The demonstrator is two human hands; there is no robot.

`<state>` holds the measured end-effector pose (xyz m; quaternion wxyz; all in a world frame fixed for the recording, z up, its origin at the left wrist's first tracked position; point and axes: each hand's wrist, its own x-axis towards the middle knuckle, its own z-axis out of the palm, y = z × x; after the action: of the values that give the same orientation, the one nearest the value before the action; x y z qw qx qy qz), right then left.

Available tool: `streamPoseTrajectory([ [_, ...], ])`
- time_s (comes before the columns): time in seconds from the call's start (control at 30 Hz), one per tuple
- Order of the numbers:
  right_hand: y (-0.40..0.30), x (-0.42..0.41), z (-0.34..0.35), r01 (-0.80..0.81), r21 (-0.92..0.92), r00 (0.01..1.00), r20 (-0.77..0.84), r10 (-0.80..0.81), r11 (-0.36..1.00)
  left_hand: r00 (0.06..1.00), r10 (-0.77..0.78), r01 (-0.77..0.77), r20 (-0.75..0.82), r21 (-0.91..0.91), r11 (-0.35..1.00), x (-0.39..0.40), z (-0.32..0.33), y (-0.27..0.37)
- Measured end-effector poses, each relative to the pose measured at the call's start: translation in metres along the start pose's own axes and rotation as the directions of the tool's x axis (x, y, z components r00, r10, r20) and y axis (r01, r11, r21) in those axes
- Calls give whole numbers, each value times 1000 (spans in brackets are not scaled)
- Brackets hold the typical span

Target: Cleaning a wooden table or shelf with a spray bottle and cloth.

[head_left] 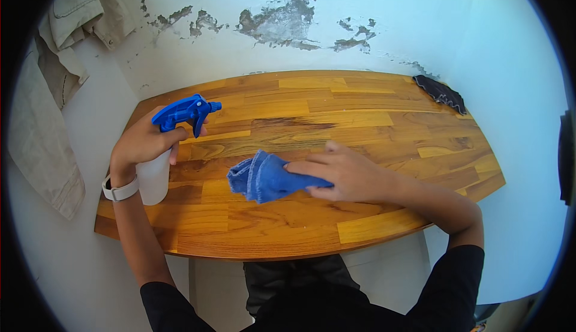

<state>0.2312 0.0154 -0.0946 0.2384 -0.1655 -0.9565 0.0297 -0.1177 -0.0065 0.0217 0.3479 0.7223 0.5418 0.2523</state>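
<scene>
My left hand (pixel 150 136) is wrapped around the neck of a spray bottle with a blue trigger head (pixel 186 110) and a translucent white body (pixel 154 181). Its nozzle points to the right, above the left part of a wooden table (pixel 279 228). A pale band circles my left wrist. Between the fingers of my right hand (pixel 346 172) is a bunched blue cloth (pixel 265 177) with stitched edges, held over the middle of the tabletop. Whether the cloth touches the wood I cannot tell. Part of the bottle is hidden behind my left hand and wrist.
A dark cloth (pixel 441 94) with pale stitching lies at the table's back right corner. Beige garments (pixel 49 98) hang at the left wall. Behind the table stands a white wall with peeling patches (pixel 288 21). A dark stain (pixel 292 123) marks the tabletop.
</scene>
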Motion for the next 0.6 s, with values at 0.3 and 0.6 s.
streamPoseTrajectory([
  [0.3, 156, -64, -53, -527, -406, 850, -263, 457, 747, 996, 16, -24, -93, -83, 996, 6, -4, -16],
  [0.6, 159, -73, -50, -598, -211, 780, -376, 500, 773, 984, 69, -59, -163, 62, 996, -3, -8, -7],
])
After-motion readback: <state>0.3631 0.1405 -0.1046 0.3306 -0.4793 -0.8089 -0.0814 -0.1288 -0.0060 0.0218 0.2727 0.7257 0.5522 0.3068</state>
